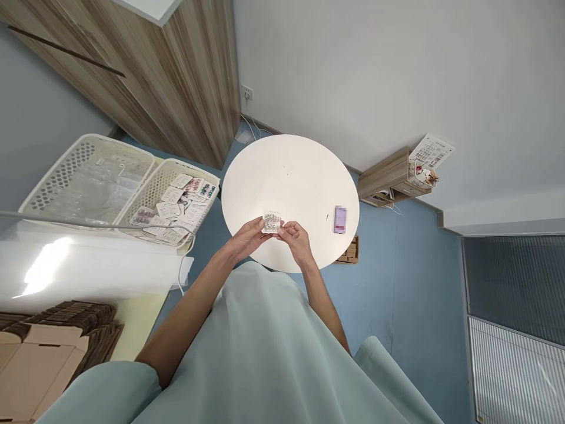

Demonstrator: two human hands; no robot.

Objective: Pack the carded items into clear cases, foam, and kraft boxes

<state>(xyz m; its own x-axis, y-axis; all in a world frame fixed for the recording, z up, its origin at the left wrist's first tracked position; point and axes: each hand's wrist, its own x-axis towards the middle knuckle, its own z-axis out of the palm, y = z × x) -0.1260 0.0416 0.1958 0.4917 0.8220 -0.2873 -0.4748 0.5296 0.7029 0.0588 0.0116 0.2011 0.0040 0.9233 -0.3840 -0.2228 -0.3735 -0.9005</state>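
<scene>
From my seat, far left sits a white basket of clear bags, and just beside it a second basket heaped with small printed cards; that heap looks like what remains to be handled. Flat cartons lie stacked at the lower left. Moving in, my left hand and right hand meet over the near edge of the round tabletop, and each grip is pinched on one side of a small card of sparkly pieces, held just above the surface. I judge this to be an early stage: one card is in hand and no finished cards lie on the tabletop. To the right lies only a small purple item, well apart from my hands.
</scene>
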